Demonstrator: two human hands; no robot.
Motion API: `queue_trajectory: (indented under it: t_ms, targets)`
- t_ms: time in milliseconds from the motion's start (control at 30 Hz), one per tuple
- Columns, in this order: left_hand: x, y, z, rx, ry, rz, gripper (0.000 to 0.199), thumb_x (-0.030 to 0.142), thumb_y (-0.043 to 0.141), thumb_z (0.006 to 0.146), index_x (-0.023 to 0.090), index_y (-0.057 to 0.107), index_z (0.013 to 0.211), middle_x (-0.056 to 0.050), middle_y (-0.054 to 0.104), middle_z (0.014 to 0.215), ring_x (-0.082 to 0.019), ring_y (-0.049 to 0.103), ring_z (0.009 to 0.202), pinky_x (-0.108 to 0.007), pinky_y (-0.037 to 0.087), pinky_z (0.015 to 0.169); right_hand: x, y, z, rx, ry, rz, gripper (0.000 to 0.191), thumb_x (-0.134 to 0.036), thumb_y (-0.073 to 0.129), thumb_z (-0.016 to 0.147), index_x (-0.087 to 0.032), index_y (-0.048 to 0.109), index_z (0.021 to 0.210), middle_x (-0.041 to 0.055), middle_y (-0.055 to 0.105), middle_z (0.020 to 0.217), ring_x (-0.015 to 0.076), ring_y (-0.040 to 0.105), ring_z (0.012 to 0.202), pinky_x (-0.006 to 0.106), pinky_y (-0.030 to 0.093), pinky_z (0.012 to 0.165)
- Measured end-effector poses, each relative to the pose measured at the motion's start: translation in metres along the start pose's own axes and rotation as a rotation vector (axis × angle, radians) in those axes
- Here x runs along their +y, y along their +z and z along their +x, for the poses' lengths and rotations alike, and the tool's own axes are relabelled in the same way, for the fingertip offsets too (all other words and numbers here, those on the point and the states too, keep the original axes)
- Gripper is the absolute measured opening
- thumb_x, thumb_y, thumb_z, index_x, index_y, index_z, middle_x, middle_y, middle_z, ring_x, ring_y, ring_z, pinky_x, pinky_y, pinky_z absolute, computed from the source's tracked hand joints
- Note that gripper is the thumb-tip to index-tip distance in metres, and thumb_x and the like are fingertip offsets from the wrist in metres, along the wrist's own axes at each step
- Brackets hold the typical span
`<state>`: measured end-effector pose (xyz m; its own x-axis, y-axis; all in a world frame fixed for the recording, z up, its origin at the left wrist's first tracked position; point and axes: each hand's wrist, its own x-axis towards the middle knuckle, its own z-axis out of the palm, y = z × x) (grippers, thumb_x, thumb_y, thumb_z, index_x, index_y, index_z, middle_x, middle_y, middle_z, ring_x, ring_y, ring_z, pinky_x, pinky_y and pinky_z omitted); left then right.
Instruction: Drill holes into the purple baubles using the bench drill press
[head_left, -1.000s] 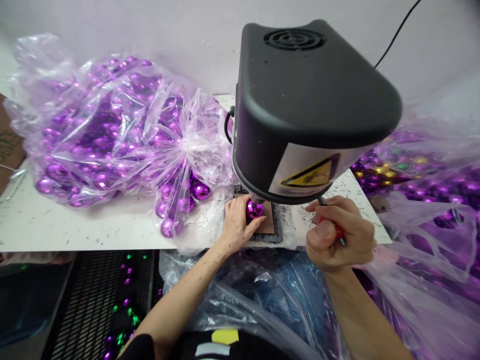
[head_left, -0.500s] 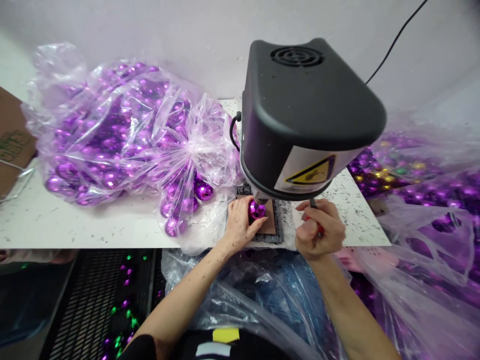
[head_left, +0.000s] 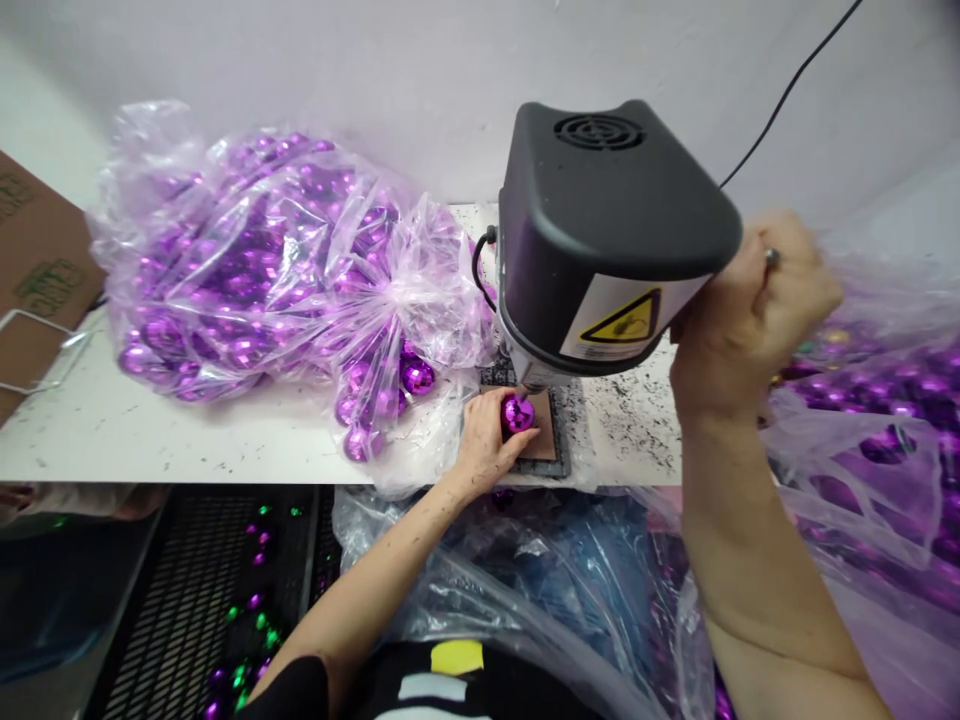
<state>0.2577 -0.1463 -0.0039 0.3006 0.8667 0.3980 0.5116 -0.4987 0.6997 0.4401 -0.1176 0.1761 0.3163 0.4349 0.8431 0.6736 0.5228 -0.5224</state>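
A shiny purple mirror-ball ornament (head_left: 517, 413) rests on a brown pad on the base of a black drill press (head_left: 615, 220). My left hand (head_left: 486, 435) is closed around the ball's left side, thumb in front, steadying it directly under the chuck (head_left: 531, 384). Whether the bit touches the ball is hard to tell. My right hand (head_left: 757, 310) is raised beside the right of the drill head, slightly blurred, its fingers curled into a fist. What it grips is hidden behind the hand and the machine. A ring shows on one finger.
A tied clear bag (head_left: 247, 260) of purple balls lies on the white table (head_left: 225, 440), with loose balls (head_left: 418, 377) by its neck. Dark shavings speckle the tabletop. A cardboard box (head_left: 41, 270) stands left; more bagged balls (head_left: 900, 390) are right. Plastic sheeting (head_left: 525, 570) covers my lap.
My right hand has risen from low in front of the machine, where it held a red-handled lever, to beside the drill head. My left hand still holds the ball; the view shifted slightly.
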Motion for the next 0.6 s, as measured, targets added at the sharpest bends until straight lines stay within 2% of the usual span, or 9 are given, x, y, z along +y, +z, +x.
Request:
queue_trajectory:
  t_ms: [67, 133, 233, 300, 367, 433, 500, 567, 600]
  targets:
    - [0.005, -0.008, -0.006, 0.011, -0.027, -0.07, 0.047, 0.035, 0.072, 0.087, 0.018, 0.049, 0.125, -0.012, 0.061, 0.12, -0.026, 0.057, 0.112, -0.042, 0.045, 0.099, 0.002, 0.004, 0.006, -0.022, 0.021, 0.002, 0.06, -0.066, 0.043, 0.091, -0.012, 0.043, 0.064, -0.0043, 0.027, 0.053, -0.0003, 0.03, 0.05, 0.018, 0.018, 0.049]
    - [0.012, -0.019, -0.02, -0.026, -0.047, -0.126, 0.048, 0.037, 0.07, 0.088, 0.019, 0.049, 0.127, -0.011, 0.06, 0.12, -0.026, 0.057, 0.112, -0.041, 0.047, 0.097, 0.004, 0.006, 0.008, -0.052, 0.058, 0.018, 0.061, -0.068, 0.043, 0.089, -0.012, 0.043, 0.064, -0.0035, 0.029, 0.057, -0.0006, 0.032, 0.053, 0.018, 0.017, 0.052]
    - [0.023, -0.036, -0.051, -0.22, -0.032, -0.144, 0.051, 0.041, 0.07, 0.088, 0.021, 0.048, 0.13, -0.011, 0.062, 0.118, -0.025, 0.06, 0.108, -0.04, 0.051, 0.093, 0.007, 0.008, 0.01, -0.072, 0.101, 0.08, 0.062, -0.07, 0.045, 0.086, -0.012, 0.04, 0.065, -0.0028, 0.031, 0.058, 0.0003, 0.036, 0.057, 0.02, 0.02, 0.055]
    - [0.028, -0.044, -0.071, -0.364, 0.011, -0.116, 0.062, 0.047, 0.072, 0.085, 0.021, 0.046, 0.135, -0.013, 0.06, 0.126, -0.027, 0.059, 0.114, -0.042, 0.051, 0.096, 0.008, 0.01, 0.011, -0.062, 0.112, 0.105, 0.062, -0.071, 0.047, 0.084, -0.013, 0.038, 0.064, -0.0027, 0.031, 0.058, 0.001, 0.038, 0.059, 0.02, 0.022, 0.057]
    - [0.028, -0.054, -0.081, -0.431, 0.044, -0.088, 0.074, 0.053, 0.074, 0.082, 0.021, 0.043, 0.14, -0.014, 0.055, 0.135, -0.028, 0.056, 0.122, -0.043, 0.049, 0.102, 0.008, 0.01, 0.011, -0.049, 0.13, 0.1, 0.062, -0.071, 0.048, 0.084, -0.013, 0.038, 0.064, -0.0026, 0.032, 0.058, 0.0014, 0.039, 0.06, 0.021, 0.023, 0.058]
    - [0.019, -0.066, -0.075, -0.404, 0.036, -0.06, 0.065, 0.052, 0.068, 0.087, 0.022, 0.045, 0.14, -0.013, 0.057, 0.133, -0.026, 0.057, 0.122, -0.041, 0.049, 0.102, 0.009, 0.011, 0.011, -0.054, 0.146, 0.099, 0.062, -0.072, 0.049, 0.083, -0.013, 0.04, 0.065, -0.0024, 0.033, 0.058, 0.0015, 0.039, 0.059, 0.021, 0.023, 0.058]
    - [0.001, -0.08, -0.055, -0.291, -0.003, 0.044, 0.036, 0.04, 0.055, 0.098, 0.023, 0.054, 0.129, -0.01, 0.064, 0.12, -0.023, 0.06, 0.113, -0.04, 0.05, 0.097, 0.01, 0.011, 0.011, -0.055, 0.146, 0.117, 0.063, -0.073, 0.05, 0.082, -0.013, 0.042, 0.065, -0.0025, 0.033, 0.058, 0.0011, 0.036, 0.058, 0.021, 0.021, 0.056]
    - [-0.024, -0.092, -0.027, -0.102, -0.027, 0.318, 0.022, 0.029, 0.051, 0.099, 0.022, 0.061, 0.117, -0.012, 0.064, 0.117, -0.028, 0.058, 0.112, -0.047, 0.045, 0.098, 0.013, 0.011, 0.011, -0.049, 0.143, 0.126, 0.065, -0.075, 0.051, 0.08, -0.012, 0.043, 0.065, -0.0028, 0.032, 0.058, 0.0004, 0.032, 0.057, 0.021, 0.02, 0.054]
    - [-0.037, -0.096, -0.012, -0.05, -0.049, 0.464, 0.023, 0.025, 0.054, 0.096, 0.022, 0.062, 0.117, -0.014, 0.062, 0.123, -0.031, 0.055, 0.115, -0.051, 0.041, 0.1, 0.014, 0.011, 0.011, -0.047, 0.142, 0.12, 0.066, -0.076, 0.051, 0.08, -0.012, 0.043, 0.065, -0.003, 0.031, 0.057, 0.0, 0.03, 0.056, 0.02, 0.018, 0.053]
